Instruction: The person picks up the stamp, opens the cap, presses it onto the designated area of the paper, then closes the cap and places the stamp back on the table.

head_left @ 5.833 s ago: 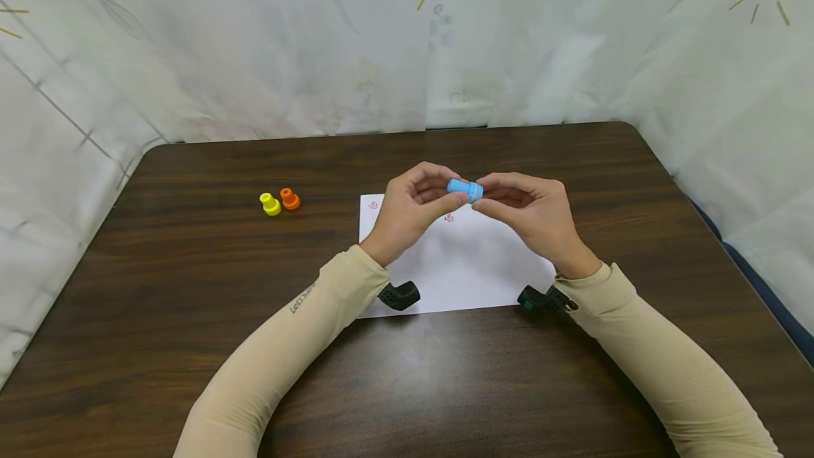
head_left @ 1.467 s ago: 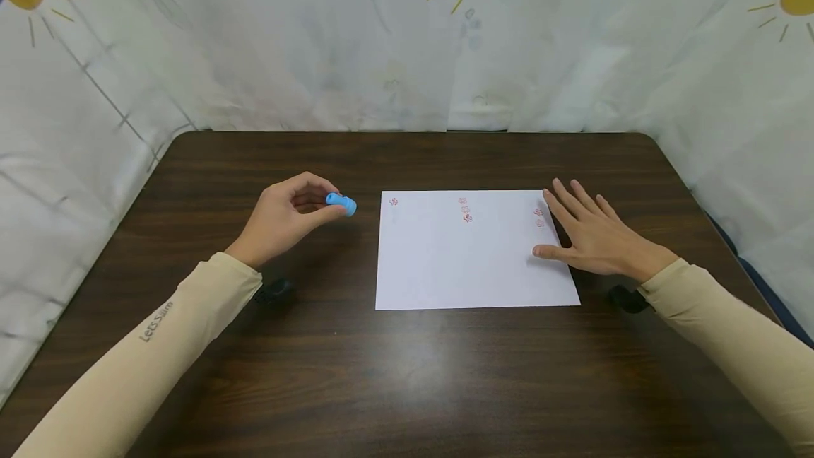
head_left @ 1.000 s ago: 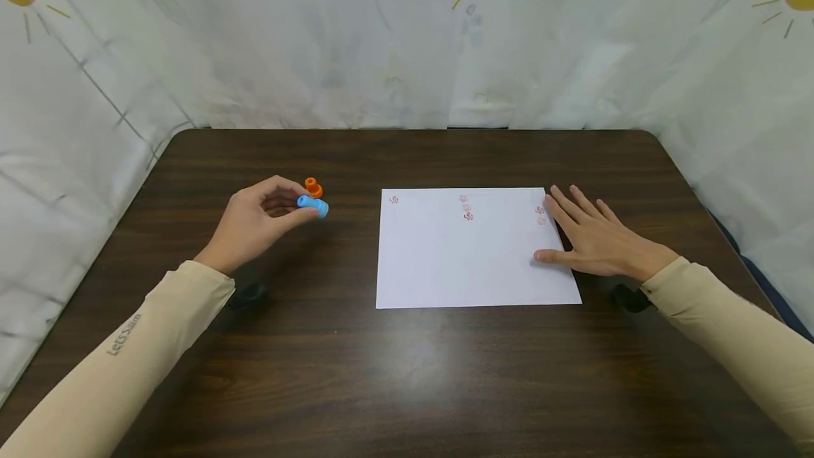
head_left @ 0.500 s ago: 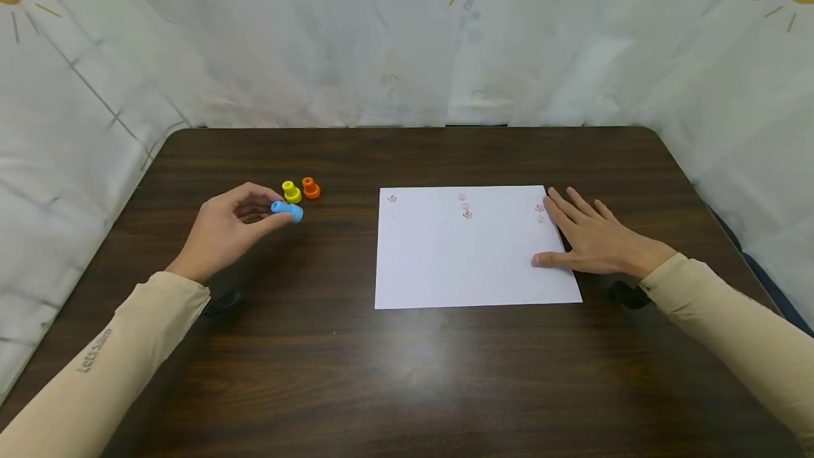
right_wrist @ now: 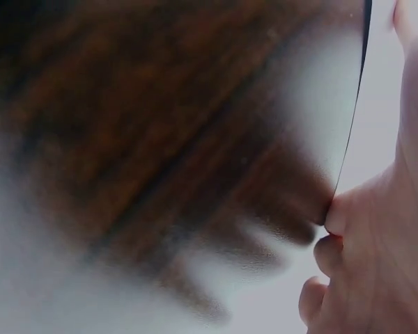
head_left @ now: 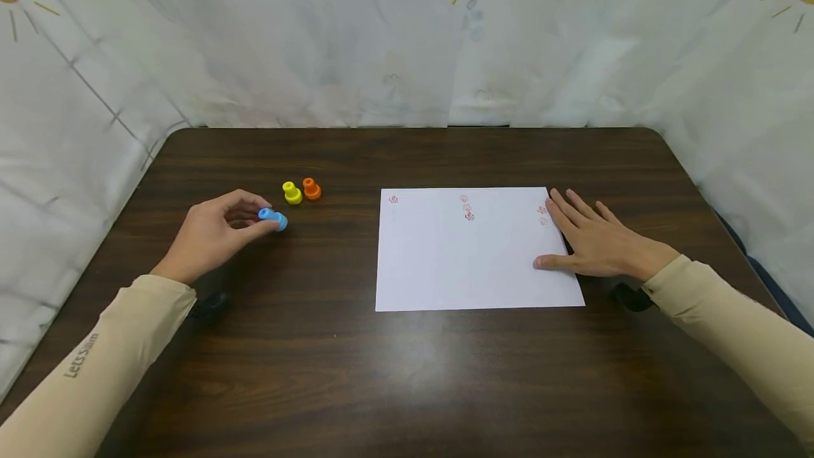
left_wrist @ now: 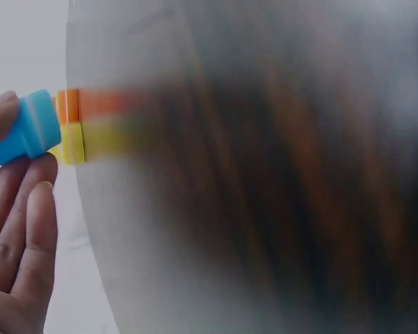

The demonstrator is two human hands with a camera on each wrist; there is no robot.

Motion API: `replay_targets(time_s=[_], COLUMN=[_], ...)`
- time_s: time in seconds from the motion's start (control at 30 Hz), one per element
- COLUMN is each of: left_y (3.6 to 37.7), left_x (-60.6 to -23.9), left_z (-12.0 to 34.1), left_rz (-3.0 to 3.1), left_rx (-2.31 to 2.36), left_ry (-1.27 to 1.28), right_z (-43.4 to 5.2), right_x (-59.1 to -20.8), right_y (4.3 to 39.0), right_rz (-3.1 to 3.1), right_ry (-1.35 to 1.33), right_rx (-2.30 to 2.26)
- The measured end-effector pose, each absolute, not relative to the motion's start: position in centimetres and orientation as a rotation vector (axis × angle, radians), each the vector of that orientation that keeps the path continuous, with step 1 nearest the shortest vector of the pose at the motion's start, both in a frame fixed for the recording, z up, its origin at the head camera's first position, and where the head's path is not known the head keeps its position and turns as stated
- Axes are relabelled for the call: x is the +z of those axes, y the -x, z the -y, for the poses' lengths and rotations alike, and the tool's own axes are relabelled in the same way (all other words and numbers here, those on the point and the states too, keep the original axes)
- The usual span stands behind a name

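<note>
A small blue stamp (head_left: 273, 218) is pinched between the thumb and fingers of my left hand (head_left: 210, 235), tilted, at the left of the table. Just beyond it, upright and side by side, stand a yellow stamp (head_left: 292, 193) and an orange stamp (head_left: 311, 189). In the left wrist view the blue stamp (left_wrist: 38, 125) appears close in front of them. A white sheet of paper (head_left: 470, 260) bears several small red prints along its upper part. My right hand (head_left: 594, 242) rests with fingers spread on the paper's right edge.
The dark wooden table (head_left: 407, 380) reaches back to a pale curtain (head_left: 286, 41) printed with yellow suns. Dark wrist cameras sit under both cuffs, close to the tabletop.
Both hands held the blue stamp over the paper earlier. My left hand has since carried it left, uncovering the yellow and orange stamps; my right hand moved onto the paper's right edge.
</note>
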State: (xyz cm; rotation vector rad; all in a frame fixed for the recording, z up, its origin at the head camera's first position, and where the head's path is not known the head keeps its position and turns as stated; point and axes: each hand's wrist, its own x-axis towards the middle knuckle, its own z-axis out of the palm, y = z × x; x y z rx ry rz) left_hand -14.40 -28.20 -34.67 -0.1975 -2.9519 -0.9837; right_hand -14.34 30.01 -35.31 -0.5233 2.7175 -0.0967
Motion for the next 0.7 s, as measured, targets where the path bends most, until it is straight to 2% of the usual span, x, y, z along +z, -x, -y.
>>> replay_targets(time_s=[0.7], left_y=[15.6], left_x=[-34.6], left_z=[29.9], left_rz=[3.067], left_rx=[-0.814], left_ry=[0.207], right_z=[-30.1], right_x=[-35.2], right_y=[14.4], right_rz=[-2.698], right_ry=[0.537], right_rx=[-0.113])
